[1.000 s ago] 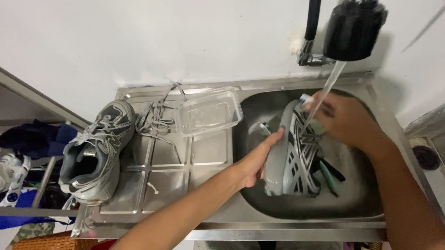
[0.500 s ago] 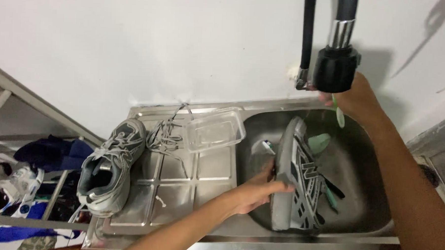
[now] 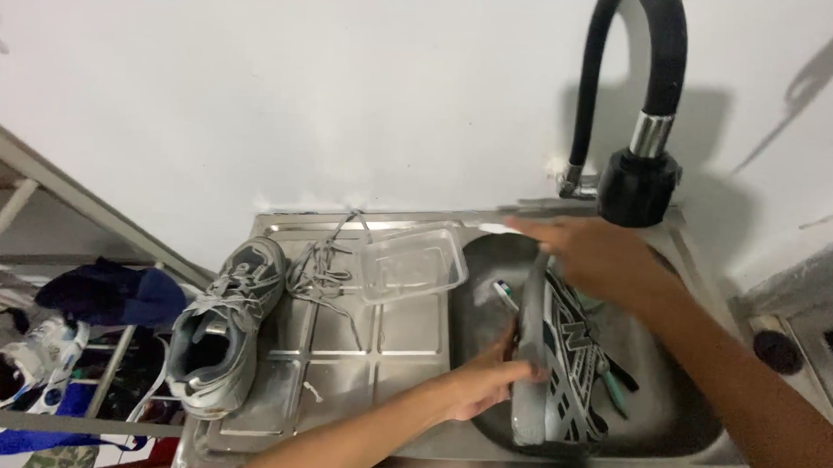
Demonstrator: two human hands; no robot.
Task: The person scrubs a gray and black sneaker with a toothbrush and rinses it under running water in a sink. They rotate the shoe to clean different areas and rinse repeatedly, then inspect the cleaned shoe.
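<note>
A grey and white sneaker (image 3: 564, 364) stands on its side in the steel sink basin (image 3: 678, 409). My left hand (image 3: 485, 379) grips its sole near the middle. My right hand (image 3: 596, 259) rests on the toe end, below the black faucet head (image 3: 638, 186); whether it holds something is blurred. A toothbrush (image 3: 505, 292) lies in the basin beside the sneaker, and a green-handled brush (image 3: 614, 389) pokes out on its right.
The second grey sneaker (image 3: 214, 338) sits on the steel drainboard (image 3: 357, 352) at left, with loose laces (image 3: 318, 267) and a clear plastic tray (image 3: 411, 261) behind it. A rack with clothes and shoes (image 3: 24, 368) stands lower left. White wall behind.
My right hand has come down from the faucet onto the sneaker's toe. The water stream seen a second ago is gone. The left hand keeps its hold on the sneaker.
</note>
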